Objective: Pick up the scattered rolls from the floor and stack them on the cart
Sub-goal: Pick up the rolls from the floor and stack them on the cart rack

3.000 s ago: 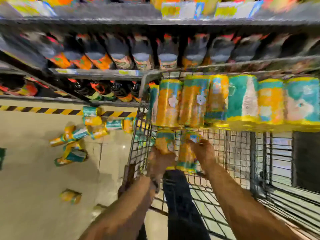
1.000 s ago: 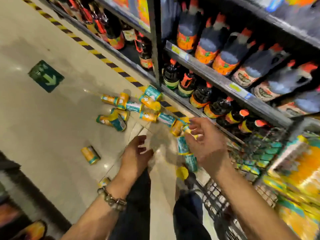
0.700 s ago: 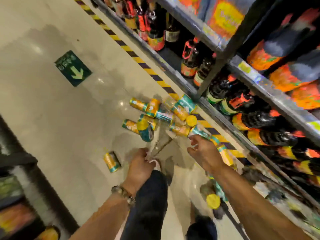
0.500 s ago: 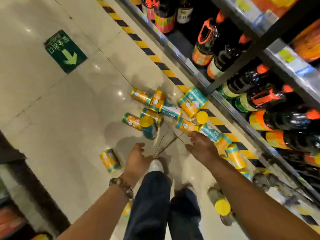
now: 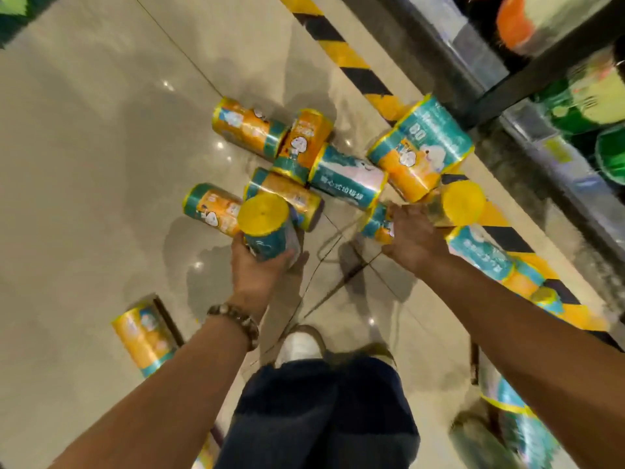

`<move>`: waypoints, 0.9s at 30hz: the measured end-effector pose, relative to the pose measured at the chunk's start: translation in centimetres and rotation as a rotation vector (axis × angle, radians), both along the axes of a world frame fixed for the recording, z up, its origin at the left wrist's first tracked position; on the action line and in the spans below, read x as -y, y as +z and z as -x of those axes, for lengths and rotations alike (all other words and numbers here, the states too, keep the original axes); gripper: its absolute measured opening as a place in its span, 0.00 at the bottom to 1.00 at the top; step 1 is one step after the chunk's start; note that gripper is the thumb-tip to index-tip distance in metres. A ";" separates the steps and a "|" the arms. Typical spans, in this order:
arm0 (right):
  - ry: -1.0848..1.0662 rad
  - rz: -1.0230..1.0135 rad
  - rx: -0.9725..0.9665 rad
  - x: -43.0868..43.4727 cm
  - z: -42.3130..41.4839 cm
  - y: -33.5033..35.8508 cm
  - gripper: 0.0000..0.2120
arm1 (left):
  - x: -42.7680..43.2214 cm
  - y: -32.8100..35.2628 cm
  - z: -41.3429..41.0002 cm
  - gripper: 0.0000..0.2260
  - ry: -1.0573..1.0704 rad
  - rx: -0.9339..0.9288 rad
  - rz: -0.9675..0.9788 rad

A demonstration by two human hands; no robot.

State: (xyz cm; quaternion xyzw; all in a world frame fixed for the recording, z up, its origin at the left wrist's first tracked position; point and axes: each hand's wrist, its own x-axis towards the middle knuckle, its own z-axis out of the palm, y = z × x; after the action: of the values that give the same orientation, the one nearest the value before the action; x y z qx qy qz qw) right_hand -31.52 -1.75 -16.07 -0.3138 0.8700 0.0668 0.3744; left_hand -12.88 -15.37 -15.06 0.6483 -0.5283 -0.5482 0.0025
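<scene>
— Hands, item one: state?
— Left hand [image 5: 262, 269] gripped the held roll [image 5: 270, 242], fingers round its lower body. Whether it had left the floor [image 5: 101, 164] could not be told. Right hand [image 5: 412, 238] lay over the lying roll [image 5: 375, 223] at the pile's near edge, fingers curled across it. Cart: not in view.
— Item two: hazards?
— Judged: the wrap was glossy and the one-handed hold sat low, so the held roll could slip out. Drawing the lying roll away could nudge the yellow-capped roll [image 5: 461, 204] just beside that hand and send neighbours rolling toward the shelf base [image 5: 554, 184]. The stray roll [image 5: 145, 336] lay left of the shoe [image 5: 301, 343], where a backward step could catch it.
— Item three: orientation?
— Held roll: yellow end up toward the camera, long axis near upright, slightly tilted. Lying roll: flat, long axis along the floor, roughly left to right, right end hidden under the hand.
</scene>
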 end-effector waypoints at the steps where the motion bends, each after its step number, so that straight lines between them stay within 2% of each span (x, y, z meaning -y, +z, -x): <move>1: 0.036 -0.025 -0.025 0.3 0.3 -1.1 0.40 | 0.0 -1.2 0.6 0.34 0.033 -0.014 0.036; 4: 0.098 -0.060 -0.110 0.5 0.7 -3.9 0.38 | 0.1 -3.5 1.4 0.35 0.122 0.004 0.115; 7: 0.060 0.015 -0.099 -0.2 0.8 -3.6 0.38 | 0.3 -2.9 0.7 0.35 0.064 0.045 0.124; 11: -0.263 0.260 0.090 -2.1 -0.5 2.9 0.38 | 0.0 2.3 -0.5 0.32 -0.048 0.066 0.052; 15: -0.737 0.455 0.230 -3.8 -2.8 14.5 0.24 | -1.7 13.8 0.6 0.22 -0.189 0.004 -0.036; 19: -1.034 0.572 0.241 -5.2 -4.1 29.4 0.24 | -3.3 27.9 2.4 0.14 -0.284 -0.078 -0.122; 21: -1.106 0.631 0.250 -6.4 -4.5 36.6 0.28 | -4.0 35.1 3.0 0.14 -0.356 -0.105 -0.153; 25: -1.109 0.702 0.159 -9.5 -5.1 49.4 0.33 | -6.2 48.5 4.5 0.18 -0.533 -0.202 -0.134; 27: -1.157 0.746 0.111 -11.5 -5.7 55.0 0.34 | -7.8 54.0 4.9 0.12 -0.640 -0.262 -0.142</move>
State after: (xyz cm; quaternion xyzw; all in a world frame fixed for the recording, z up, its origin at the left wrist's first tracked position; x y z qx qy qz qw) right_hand -25.84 9.77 38.97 0.0902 0.8419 -0.4637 0.2610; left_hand -17.79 -7.58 38.89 0.3726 -0.6605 -0.6350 -0.1470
